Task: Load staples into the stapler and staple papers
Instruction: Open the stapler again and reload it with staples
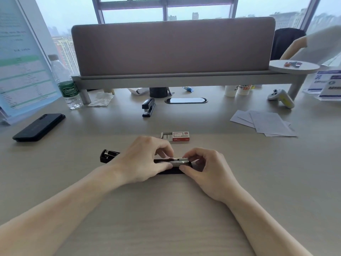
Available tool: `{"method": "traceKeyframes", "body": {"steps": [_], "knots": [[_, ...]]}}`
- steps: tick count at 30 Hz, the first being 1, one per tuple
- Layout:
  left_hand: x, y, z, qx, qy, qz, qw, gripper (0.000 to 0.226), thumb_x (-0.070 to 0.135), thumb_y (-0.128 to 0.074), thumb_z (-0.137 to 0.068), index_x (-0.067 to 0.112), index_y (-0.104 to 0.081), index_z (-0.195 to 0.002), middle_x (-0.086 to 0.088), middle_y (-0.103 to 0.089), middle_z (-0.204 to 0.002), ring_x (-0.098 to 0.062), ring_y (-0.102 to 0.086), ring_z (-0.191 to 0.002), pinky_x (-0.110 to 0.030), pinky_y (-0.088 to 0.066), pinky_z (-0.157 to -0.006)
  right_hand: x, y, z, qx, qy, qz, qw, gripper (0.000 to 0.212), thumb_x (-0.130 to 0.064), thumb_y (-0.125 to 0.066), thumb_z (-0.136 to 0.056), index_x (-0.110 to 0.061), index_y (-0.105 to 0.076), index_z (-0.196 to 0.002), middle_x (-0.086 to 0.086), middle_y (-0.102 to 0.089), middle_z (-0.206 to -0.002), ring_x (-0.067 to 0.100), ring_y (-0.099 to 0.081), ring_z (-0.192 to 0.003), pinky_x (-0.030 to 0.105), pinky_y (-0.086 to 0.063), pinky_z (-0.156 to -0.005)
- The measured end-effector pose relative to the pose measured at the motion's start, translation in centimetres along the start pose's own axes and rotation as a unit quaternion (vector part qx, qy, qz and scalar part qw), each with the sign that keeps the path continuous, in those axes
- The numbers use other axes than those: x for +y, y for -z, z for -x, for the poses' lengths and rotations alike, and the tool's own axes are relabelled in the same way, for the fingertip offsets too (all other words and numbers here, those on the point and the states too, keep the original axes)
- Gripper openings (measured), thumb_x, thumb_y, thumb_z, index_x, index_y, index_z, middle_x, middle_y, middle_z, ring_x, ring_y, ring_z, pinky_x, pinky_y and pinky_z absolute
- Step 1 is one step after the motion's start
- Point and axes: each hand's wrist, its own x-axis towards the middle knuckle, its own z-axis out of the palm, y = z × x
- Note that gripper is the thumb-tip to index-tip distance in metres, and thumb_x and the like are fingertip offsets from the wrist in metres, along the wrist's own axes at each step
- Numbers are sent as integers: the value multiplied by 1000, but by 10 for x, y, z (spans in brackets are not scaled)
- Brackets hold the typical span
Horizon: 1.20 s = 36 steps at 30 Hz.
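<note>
I see both forearms reaching in from the bottom of the frame and meeting at centre over the desk (166, 218). My left hand (145, 159) is curled, thumb and forefinger pinching the metal channel (180, 162) of the stapler (170, 171). My right hand (208, 170), also curled, pinches the channel's right end. The stapler lies flat, running left to right between the fingertips, its lid (108, 156) swung open to the left. The staple box (176, 136) sits just above; the papers (265, 122) lie at mid-right.
</note>
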Motion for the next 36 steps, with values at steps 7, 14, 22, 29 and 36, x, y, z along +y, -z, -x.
{"method": "traceKeyframes", "body": {"steps": [7, 14, 22, 29, 36], "knots": [[-34, 56, 8, -165, 78, -144, 973, 26, 47, -81, -72, 39, -70, -94, 21, -71, -86, 2, -64, -76, -23, -53, -71, 0, -1, -1, -1, -4, 9, 1000, 12, -25, -86, -80, -30, -76, -83, -22, -67, -69, 5, -57, -60, 10, -43, -60], [-23, 85, 3, -128, 48, -149, 979, 25, 41, -89, -71, 37, -75, -92, 18, -71, -77, 6, -63, -75, -13, -44, -62, -2, 0, -1, -5, -4, 15, 1000, 14, -24, -87, -80, -31, -76, -83, -12, -69, -72, 5, -59, -63, 9, -43, -62], [9, 56, -21, -79, -24, -44, 996, 30, 38, -92, -69, 23, -72, -86, 9, -74, -76, -4, -67, -72, -26, -55, -70, 0, 0, -1, -11, -12, 4, 1000, 12, -25, -87, -80, -30, -77, -83, -23, -59, -57, 2, -49, -55, 12, -40, -57], [8, 14, -27, -117, -11, -9, 993, 19, 38, -83, -78, 32, -74, -93, 10, -78, -84, -7, -72, -76, -34, -60, -72, 1, 1, -1, -16, 4, 0, 1000, 11, -26, -85, -82, -34, -77, -85, 7, -70, -68, 3, -47, -55, 16, -39, -55], [14, -8, -30, -89, 59, 29, 994, 56, 50, -39, -107, 12, -43, -67, 1, -45, -61, -14, -44, -58, -27, -33, -58, 3, -1, -2, -13, 11, 10, 1000, 16, -25, -84, -82, -34, -72, -79, -19, -58, -57, 4, -45, -53, 14, -39, -55]]}}
